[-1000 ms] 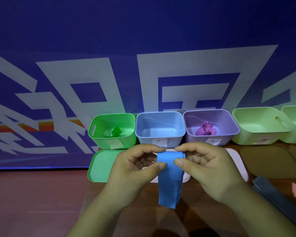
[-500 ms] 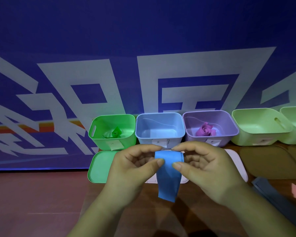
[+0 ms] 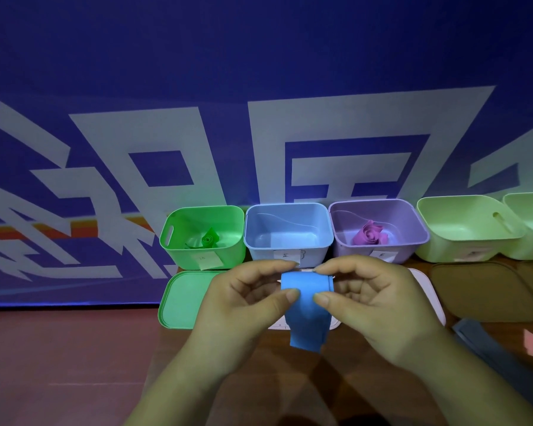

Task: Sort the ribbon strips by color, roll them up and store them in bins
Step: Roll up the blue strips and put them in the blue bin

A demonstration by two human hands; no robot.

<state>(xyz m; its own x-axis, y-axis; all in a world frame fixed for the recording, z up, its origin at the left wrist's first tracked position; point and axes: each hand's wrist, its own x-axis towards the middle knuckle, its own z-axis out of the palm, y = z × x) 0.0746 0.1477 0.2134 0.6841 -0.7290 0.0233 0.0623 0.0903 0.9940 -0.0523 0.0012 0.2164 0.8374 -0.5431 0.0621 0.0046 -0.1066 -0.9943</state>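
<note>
– Blue ribbon (image 3: 306, 305), a soft matte strip, partly rolled: where is it held?
– Just above the brown surface (image 3: 290, 395), between both hands. The left hand (image 3: 243, 302) and right hand (image 3: 379, 305) each pinch the roll, thumb in front and fingers behind. The loose tail hangs down toward the viewer.
– And its axis?
– It runs left to right, from grip to grip. The smooth plastic blue bin (image 3: 286, 229), with no roll visible inside, stands directly beyond, about equally near either hand.

Item: person's left hand (image 3: 243, 305) and right hand (image 3: 379, 305), both bare; nails (image 3: 292, 294) short and plain at the grip; wrists (image 3: 210, 358) and forearms (image 3: 474, 395) bare behind the grip
</note>
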